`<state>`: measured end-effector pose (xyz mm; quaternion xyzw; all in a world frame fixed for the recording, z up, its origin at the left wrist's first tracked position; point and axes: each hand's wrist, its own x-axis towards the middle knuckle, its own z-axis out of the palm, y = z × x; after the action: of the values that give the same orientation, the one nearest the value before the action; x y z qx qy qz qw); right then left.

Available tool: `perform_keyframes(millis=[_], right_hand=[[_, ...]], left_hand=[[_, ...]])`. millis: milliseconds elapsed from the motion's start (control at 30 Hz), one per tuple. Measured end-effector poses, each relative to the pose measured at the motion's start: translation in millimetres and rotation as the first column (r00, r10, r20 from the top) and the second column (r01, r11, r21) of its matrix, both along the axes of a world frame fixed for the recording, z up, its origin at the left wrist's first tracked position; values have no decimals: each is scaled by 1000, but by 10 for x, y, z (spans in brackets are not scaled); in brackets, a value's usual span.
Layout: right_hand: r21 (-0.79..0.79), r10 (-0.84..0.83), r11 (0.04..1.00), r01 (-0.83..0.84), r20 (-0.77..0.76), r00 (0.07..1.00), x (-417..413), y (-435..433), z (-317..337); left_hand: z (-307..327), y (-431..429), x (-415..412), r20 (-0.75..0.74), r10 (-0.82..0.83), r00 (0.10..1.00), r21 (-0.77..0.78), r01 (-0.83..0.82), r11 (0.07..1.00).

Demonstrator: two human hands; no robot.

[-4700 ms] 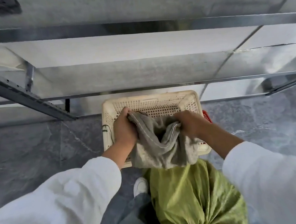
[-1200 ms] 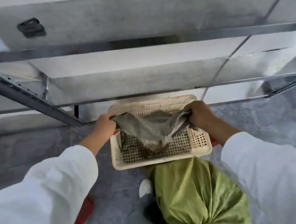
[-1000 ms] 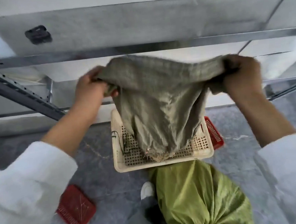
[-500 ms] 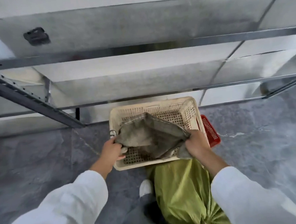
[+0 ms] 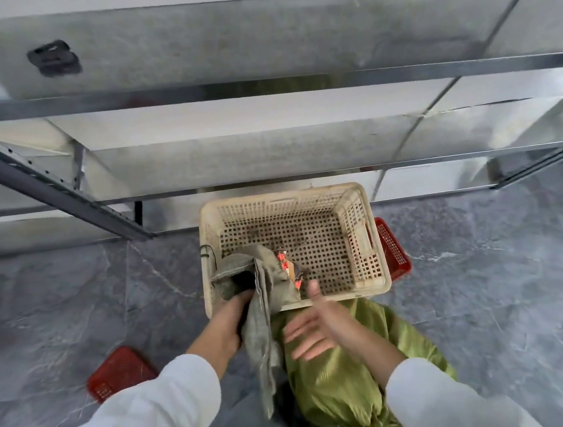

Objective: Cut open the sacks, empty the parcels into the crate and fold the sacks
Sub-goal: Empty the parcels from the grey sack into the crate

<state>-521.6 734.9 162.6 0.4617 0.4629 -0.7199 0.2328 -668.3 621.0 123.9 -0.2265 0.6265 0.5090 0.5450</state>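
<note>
Steel shelving (image 5: 261, 88) stands over the grey stone floor (image 5: 486, 279), where the cream perforated plastic crate (image 5: 358, 240) sits. The tied green woven sack (image 5: 342, 396) lies just before it, not yet opened. The limp grey woven sack (image 5: 262, 339) drapes over the crate's near rim. The left hand (image 5: 227, 325) is clamped on it, while the right hand (image 5: 319, 333) is spread and holds nothing. Held one-handed, it could slip or fold crooked, or snag the small red-marked items (image 5: 287, 266) in the crate.

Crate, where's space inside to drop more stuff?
In the crate, the far and right part is bare, up to the back and right walls. Its near-left corner is crowded: the grey sack in the left hand drapes there, beside small red bits. The floor between crate and left red basket is bare too.
</note>
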Motion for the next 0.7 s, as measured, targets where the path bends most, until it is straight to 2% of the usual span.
perform_keyframes(millis=[100,200,233,267,333,367,400,467,500,567,633,667,700], right_hand=[[89,-156,986,139,222,963,119,267,-298],[-126,-250,946,299,303,920,11,260,-483],[-204,-305,908,365,276,911,-96,214,-473],[-213,-360,888,408,232,904,-237,184,-446],[-142,-492,851,506,124,862,-506,193,-396],[-101,-542,830,549,85,836,-647,209,-350],[-81,-556,824,560,65,828,-756,242,-322],[-100,-615,777,622,95,783,-906,314,-335],[-109,-650,742,661,121,750,-961,329,-336],[-94,-695,706,702,98,712,-955,305,-349],[-79,-728,682,727,31,685,-880,267,-321],[-83,-733,678,730,-11,680,-834,246,-285],[-98,-737,676,730,-56,674,-776,212,-231]], left_hand=[[163,-1,17,-13,-95,995,136,96,986],[490,36,33,-106,-276,955,295,295,909],[590,28,26,-170,-354,920,349,392,851],[708,27,15,-228,-431,873,371,487,790],[749,-6,5,-335,-564,755,311,654,690],[699,-66,-21,-378,-643,667,286,744,604],[627,-133,-41,-392,-723,569,255,822,509],[396,-300,-85,-380,-820,429,122,901,416],[309,-369,-117,-324,-845,425,64,901,429],[153,-543,-190,-323,-866,381,-34,910,413],[116,-597,-300,-301,-924,237,-100,956,277],[113,-584,-384,-277,-941,197,-127,963,239],[123,-532,-483,-260,-927,270,-139,940,312]])
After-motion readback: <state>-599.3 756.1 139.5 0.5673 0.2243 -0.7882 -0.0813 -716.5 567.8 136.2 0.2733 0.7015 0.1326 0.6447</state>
